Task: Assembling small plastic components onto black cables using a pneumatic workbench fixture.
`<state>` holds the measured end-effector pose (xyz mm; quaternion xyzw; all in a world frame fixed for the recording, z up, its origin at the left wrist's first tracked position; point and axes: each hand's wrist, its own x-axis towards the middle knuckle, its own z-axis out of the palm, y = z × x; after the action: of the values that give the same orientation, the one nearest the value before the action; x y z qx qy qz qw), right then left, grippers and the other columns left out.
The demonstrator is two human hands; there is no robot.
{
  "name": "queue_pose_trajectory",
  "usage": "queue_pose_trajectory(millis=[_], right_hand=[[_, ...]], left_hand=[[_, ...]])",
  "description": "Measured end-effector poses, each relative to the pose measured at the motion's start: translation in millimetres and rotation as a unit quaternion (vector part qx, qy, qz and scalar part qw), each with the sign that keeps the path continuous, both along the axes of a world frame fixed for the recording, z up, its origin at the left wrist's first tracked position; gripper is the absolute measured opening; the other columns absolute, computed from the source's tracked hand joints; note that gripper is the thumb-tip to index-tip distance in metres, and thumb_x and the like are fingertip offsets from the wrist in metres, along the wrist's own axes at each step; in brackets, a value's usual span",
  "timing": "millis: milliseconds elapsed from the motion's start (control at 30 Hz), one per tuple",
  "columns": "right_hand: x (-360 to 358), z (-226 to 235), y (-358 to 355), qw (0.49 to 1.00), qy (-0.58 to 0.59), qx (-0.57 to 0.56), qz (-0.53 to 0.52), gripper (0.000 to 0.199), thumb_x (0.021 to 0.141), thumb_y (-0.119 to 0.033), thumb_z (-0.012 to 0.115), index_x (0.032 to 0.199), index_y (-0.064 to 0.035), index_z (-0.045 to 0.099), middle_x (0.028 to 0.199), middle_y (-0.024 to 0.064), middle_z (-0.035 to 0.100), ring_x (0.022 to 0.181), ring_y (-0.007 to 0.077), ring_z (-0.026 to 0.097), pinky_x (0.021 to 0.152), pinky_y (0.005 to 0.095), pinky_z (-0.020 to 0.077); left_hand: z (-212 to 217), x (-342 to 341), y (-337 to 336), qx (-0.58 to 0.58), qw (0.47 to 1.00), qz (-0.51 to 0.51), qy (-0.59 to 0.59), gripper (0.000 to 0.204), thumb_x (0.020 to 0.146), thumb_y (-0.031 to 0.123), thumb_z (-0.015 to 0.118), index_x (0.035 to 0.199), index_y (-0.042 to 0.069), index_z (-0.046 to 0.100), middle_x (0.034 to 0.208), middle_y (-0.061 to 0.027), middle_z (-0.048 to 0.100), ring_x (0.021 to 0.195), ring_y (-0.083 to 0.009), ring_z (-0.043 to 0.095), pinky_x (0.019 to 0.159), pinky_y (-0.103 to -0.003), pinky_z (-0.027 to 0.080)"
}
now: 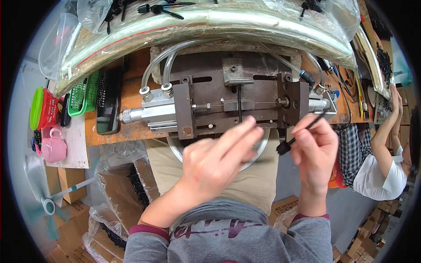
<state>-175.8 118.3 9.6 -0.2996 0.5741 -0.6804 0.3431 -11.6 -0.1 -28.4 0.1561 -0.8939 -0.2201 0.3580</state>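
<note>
My right hand (313,149) pinches a thin black plastic stem with a knobbed end (284,147). That end points down and left, while the stem sticks out past the fingers at upper right. Just in front of the metal clamping fixture (258,94), my left hand (215,160) has its fingers stretched out and slightly blurred, with nothing visible in them. Another black stem (240,103) stands in the middle of the fixture, beneath a small steel block (234,70). Its lower end comes close to my left fingertips; whether they touch cannot be told.
Pneumatic cylinders (158,115) with clear hoses (151,65) flank the fixture. Beyond it lies a plastic-covered tray (210,28) with black parts. A phone (108,101), green basket (85,94) and pink cup (55,147) sit at left; boxes (118,188) below. Another person (379,175) works at right.
</note>
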Motion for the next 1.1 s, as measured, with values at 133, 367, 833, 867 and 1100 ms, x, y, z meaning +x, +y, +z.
queue_pose_trajectory(millis=[133,367,833,867,1100], right_hand=[[9,-2,-8,0.981,-0.16,0.022,0.112,0.003,0.093,0.003,0.063,0.092,0.0019,0.06,0.084,0.0093,0.066,0.052,0.0057,0.055,0.041,0.0188,0.0372],[18,-2,-11,0.992,0.122,0.039,-0.003,0.031,0.09,0.002,0.068,0.12,0.0033,0.059,0.082,0.0033,0.064,0.068,0.0032,0.058,0.057,0.016,0.0436],[17,-24,7,0.998,0.013,0.001,0.06,0.028,0.091,0.005,0.064,0.119,0.0058,0.06,0.085,0.007,0.065,0.07,0.0082,0.061,0.061,0.0214,0.0498],[21,-24,4,0.996,-0.022,-0.008,0.08,0.029,0.091,0.005,0.064,0.12,0.006,0.06,0.085,0.0077,0.065,0.07,0.009,0.062,0.061,0.0221,0.0506],[39,-4,-14,0.995,-0.001,-0.024,0.097,0.009,0.086,0.013,0.064,0.094,0.0097,0.068,0.086,0.0153,0.067,0.059,0.0145,0.065,0.052,0.0219,0.0496]], left_hand=[[18,14,4,0.036,0.995,-0.097,0.016,0.035,0.068,0.011,0.083,0.103,0.009,0.077,0.102,-0.0064,0.074,0.069,-0.0146,0.069,0.052,-0.025,0.051],[16,16,7,0.018,0.999,0.003,-0.035,0.029,0.07,0.009,0.081,0.098,0.006,0.075,0.117,-0.009,0.07,0.064,-0.0147,0.067,0.053,-0.027,0.051],[8,1,0,0.001,0.994,0.028,-0.107,0.03,0.073,0.009,0.078,0.101,0.003,0.07,0.122,-0.0099,0.068,0.067,-0.02,0.07,0.056,-0.029,0.054],[9,2,0,0.008,0.995,0.028,-0.094,0.03,0.073,0.009,0.079,0.101,0.003,0.07,0.12,-0.0096,0.069,0.068,-0.0205,0.07,0.056,-0.03,0.054],[25,30,9,0.115,0.986,-0.022,-0.115,0.02,0.077,0.01,0.077,0.092,0.004,0.066,0.091,-0.0077,0.065,0.063,-0.0239,0.066,0.05,-0.035,0.05]])
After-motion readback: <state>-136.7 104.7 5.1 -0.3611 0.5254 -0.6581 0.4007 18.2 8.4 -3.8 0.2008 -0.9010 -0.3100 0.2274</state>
